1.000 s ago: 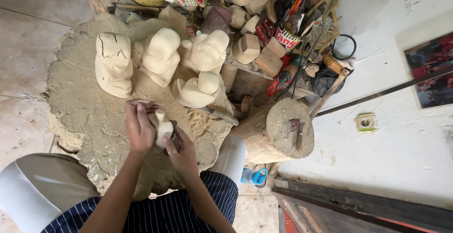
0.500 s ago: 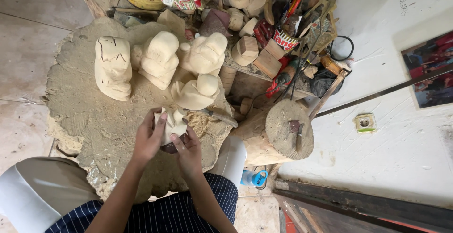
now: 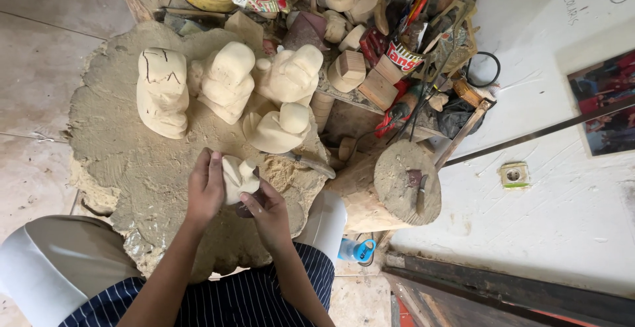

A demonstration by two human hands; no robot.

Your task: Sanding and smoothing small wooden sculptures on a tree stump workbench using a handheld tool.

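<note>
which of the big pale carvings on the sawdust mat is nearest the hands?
The low rounded carving, just beyond the small carving held between the left hand and right hand. The other three large carvings stand in a row further back.

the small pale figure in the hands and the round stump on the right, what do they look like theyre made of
Small figure: seemingly raw, unpainted wood, judging by its matte cream surface, rough-cut shapes and the sawdust beneath; the left hand and right hand both grip it. Stump: a sawn log section, with a flat, dusty, greyish cut top and a rough side. Neither shows varnish or paint.
</note>
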